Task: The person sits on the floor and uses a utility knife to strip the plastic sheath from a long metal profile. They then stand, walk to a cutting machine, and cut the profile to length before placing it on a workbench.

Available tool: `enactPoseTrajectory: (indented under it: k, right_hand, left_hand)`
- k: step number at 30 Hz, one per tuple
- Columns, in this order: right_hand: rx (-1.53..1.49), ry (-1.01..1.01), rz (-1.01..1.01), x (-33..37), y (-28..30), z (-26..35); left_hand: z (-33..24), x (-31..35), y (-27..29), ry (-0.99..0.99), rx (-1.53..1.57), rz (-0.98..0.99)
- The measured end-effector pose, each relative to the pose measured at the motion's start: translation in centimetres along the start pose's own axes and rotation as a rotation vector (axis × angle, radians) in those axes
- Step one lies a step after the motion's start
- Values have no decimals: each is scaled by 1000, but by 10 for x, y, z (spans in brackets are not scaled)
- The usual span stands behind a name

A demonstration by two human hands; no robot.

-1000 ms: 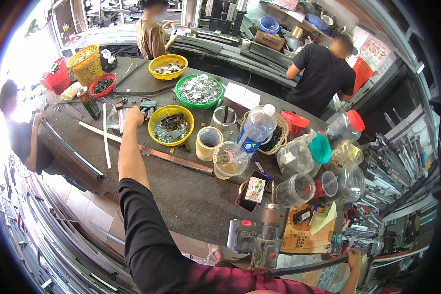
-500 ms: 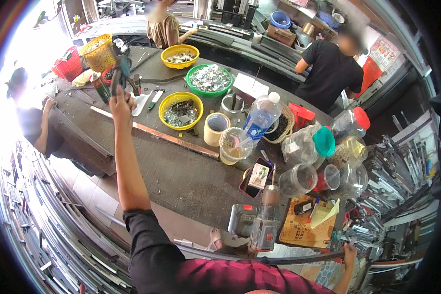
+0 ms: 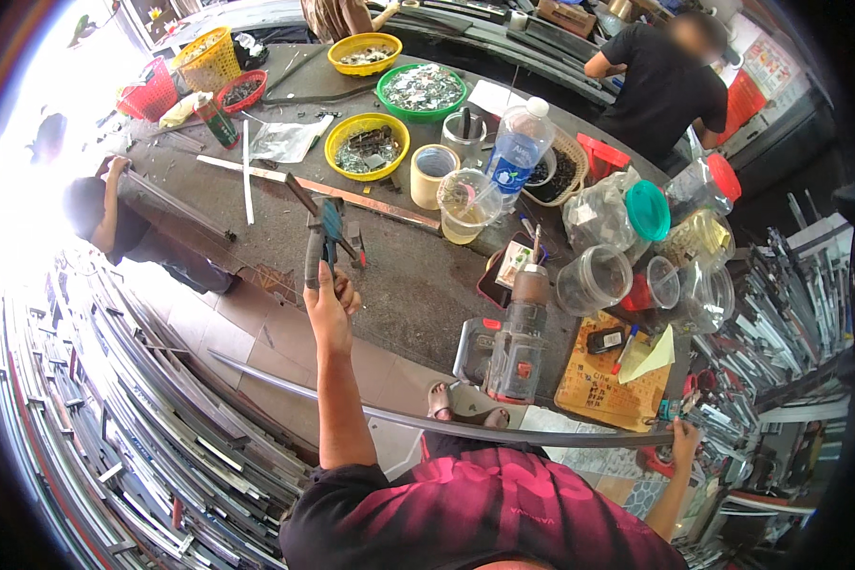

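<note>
In front of me over the table's near part, my left hand [image 3: 331, 309] is raised with its fingers closed round a blue-and-grey hand tool [image 3: 329, 223]. The tool has a grey handle and a dark bar sticking up; its exact kind is unclear. A dark piece with a red tip [image 3: 356, 244] shows beside it, and I cannot tell whether I hold that too. Low at the right, my right hand [image 3: 684, 443] grips one end of a long grey metal profile [image 3: 427, 426]. The profile runs across in front of my body toward the left.
On the dark worktable [image 3: 399, 294] stand yellow [image 3: 368, 169] and green [image 3: 421, 114] baskets of small parts, a water bottle [image 3: 520, 152], clear jars [image 3: 594, 280] and a cordless drill [image 3: 518, 356]. Metal profiles [image 3: 142, 408] pile up at left. Co-workers stand left [image 3: 142, 228], right [image 3: 665, 85] and beyond.
My left hand has come back from the table's far left with the tool, nearer to me and rightward. The view has shifted, and more of the long profile shows.
</note>
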State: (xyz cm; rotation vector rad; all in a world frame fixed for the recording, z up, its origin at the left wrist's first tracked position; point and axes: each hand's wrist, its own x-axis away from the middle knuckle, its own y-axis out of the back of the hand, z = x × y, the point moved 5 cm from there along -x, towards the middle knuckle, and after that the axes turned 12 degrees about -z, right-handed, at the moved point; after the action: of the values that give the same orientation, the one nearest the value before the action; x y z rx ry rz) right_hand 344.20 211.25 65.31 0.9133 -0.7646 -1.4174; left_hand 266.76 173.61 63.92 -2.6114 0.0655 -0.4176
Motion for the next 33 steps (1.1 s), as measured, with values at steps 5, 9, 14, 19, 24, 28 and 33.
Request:
enactPoseTrajectory:
  k: [5, 9, 14, 19, 24, 28, 33]
  right_hand:
    - [-60, 81, 1, 9, 4, 15]
    - [-69, 91, 26, 19, 3, 21]
    - [-145, 122, 3, 23, -9, 22]
    - [-150, 139, 2, 25, -14, 23]
    - [-215, 152, 15, 23, -10, 44]
    - [-219, 208, 65, 16, -3, 69]
    - [-184, 242, 174, 10, 7, 90]
  left_hand:
    - [20, 8, 13, -12, 37, 58]
    - [50, 9, 28, 102, -93, 5]
    - [82, -13, 28, 80, -258, -6]
    - [109, -22, 32, 55, -81, -47]
    - [84, -13, 37, -110, 168, -55]
    - [33, 21, 41, -204, 258, -25]
    - [-37, 97, 43, -306, 373, 29]
